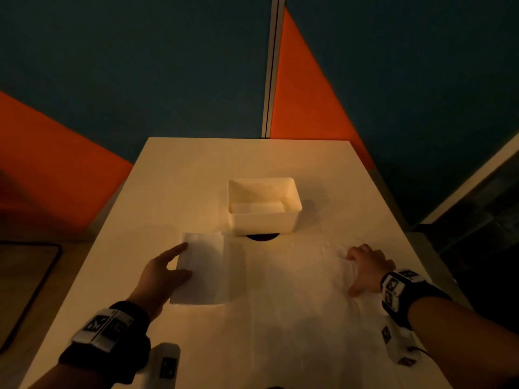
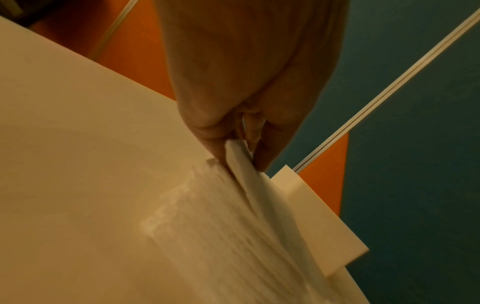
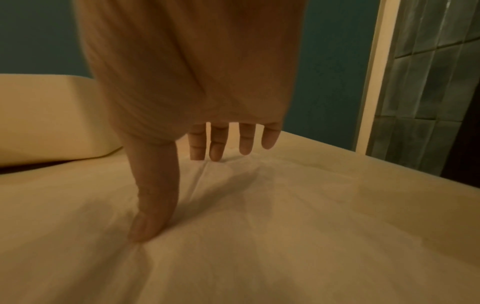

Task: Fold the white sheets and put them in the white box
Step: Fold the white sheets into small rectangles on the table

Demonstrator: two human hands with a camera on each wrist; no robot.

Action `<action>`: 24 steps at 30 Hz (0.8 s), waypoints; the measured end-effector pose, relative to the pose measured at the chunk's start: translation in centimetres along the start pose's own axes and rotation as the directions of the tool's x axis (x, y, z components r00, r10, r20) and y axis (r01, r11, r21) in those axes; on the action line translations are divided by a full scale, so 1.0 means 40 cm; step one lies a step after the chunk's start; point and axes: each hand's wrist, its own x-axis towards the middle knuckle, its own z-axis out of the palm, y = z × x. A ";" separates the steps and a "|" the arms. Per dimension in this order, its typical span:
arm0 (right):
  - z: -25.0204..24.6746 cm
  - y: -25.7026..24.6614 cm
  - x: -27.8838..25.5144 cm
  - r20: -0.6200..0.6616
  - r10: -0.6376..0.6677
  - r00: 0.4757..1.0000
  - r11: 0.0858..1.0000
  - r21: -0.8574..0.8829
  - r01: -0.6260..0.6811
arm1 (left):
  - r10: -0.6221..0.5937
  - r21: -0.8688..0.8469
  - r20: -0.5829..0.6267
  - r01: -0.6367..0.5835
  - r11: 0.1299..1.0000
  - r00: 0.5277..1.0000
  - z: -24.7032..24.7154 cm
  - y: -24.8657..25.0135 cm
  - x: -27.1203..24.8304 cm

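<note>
A white box stands mid-table with one folded sheet lying inside. To its front left lies a folded white sheet. My left hand holds its left edge; in the left wrist view the thumb and fingers pinch a raised edge of the sheet. A larger white sheet lies spread flat on the right. My right hand presses on it with straight, spread fingers and thumb, the box to its left.
The cream table ends at orange and teal wall panels behind. A dark round hole shows under the box's front. A dark mat lies off the table's left side. A white marked device hangs near my left wrist.
</note>
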 end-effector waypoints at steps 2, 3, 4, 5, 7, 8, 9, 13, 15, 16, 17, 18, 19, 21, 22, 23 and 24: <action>-0.005 -0.004 0.000 0.006 0.012 1.000 1.000 -0.029 -0.012 | 0.030 0.088 -0.030 -0.027 0.996 0.999 0.007 -0.001 -0.004; -0.006 -0.006 0.000 0.008 0.015 1.000 0.999 -0.041 -0.015 | 0.043 0.125 -0.042 -0.038 0.991 0.998 0.011 0.000 -0.006; -0.007 -0.008 0.001 0.010 0.015 1.000 0.998 -0.054 -0.015 | 0.055 0.157 -0.051 -0.046 0.986 0.997 0.014 0.002 -0.009; -0.007 -0.011 0.001 0.009 0.013 1.000 0.998 -0.068 -0.013 | 0.069 0.183 -0.058 -0.057 0.981 0.996 0.018 0.003 -0.012; -0.008 -0.015 0.000 0.003 0.007 1.000 0.996 -0.087 -0.007 | 0.097 0.213 -0.065 -0.081 0.974 0.993 0.022 0.004 -0.015; -0.009 -0.016 -0.002 0.002 0.003 1.000 0.996 -0.089 -0.003 | 0.101 0.217 -0.069 -0.084 0.973 0.992 0.022 0.004 -0.015; -0.010 -0.015 -0.004 0.000 -0.005 1.000 0.996 -0.088 0.005 | 0.103 0.218 -0.075 -0.084 0.972 0.992 0.022 0.003 -0.014; -0.024 -0.007 -0.018 -0.006 -0.027 1.000 0.997 -0.072 0.026 | 0.096 0.184 -0.106 -0.075 0.980 0.990 0.022 -0.004 -0.004; -0.039 -0.005 -0.028 -0.018 -0.025 1.000 0.997 -0.071 0.023 | 0.093 0.177 -0.108 -0.073 0.981 0.990 0.022 -0.005 0.002; -0.048 -0.004 -0.033 -0.016 -0.031 0.999 0.998 -0.059 0.030 | 0.096 0.186 -0.104 -0.076 0.980 0.990 0.022 -0.006 0.004; -0.058 -0.001 -0.039 -0.005 -0.045 0.999 0.999 -0.021 0.045 | 0.103 0.200 -0.098 -0.081 0.976 0.990 0.022 -0.007 0.006; -0.069 0.002 -0.044 0.008 -0.071 0.997 0.996 0.046 0.070 | 0.111 0.212 -0.093 -0.089 0.973 0.990 0.022 -0.009 0.008; -0.082 0.005 -0.051 0.018 -0.102 0.995 0.987 0.130 0.098 | 0.121 0.224 -0.090 -0.099 0.969 0.988 0.023 -0.009 0.010; -0.115 0.009 -0.074 -0.011 -0.157 0.988 0.948 0.280 0.153 | 0.160 0.324 -0.099 -0.120 0.938 0.982 0.027 -0.010 0.016; -0.134 0.008 -0.089 -0.044 -0.171 0.984 0.921 0.348 0.176 | 0.188 0.418 -0.101 -0.130 0.899 0.977 0.030 -0.010 0.018; -0.155 0.004 -0.106 -0.078 -0.178 0.981 0.886 0.420 0.194 | 0.218 0.520 -0.099 -0.136 0.843 0.971 0.034 -0.008 0.018; -0.175 -0.003 -0.125 -0.111 -0.185 0.976 0.840 0.498 0.216 | 0.241 0.617 -0.096 -0.132 0.776 0.966 0.037 -0.004 0.016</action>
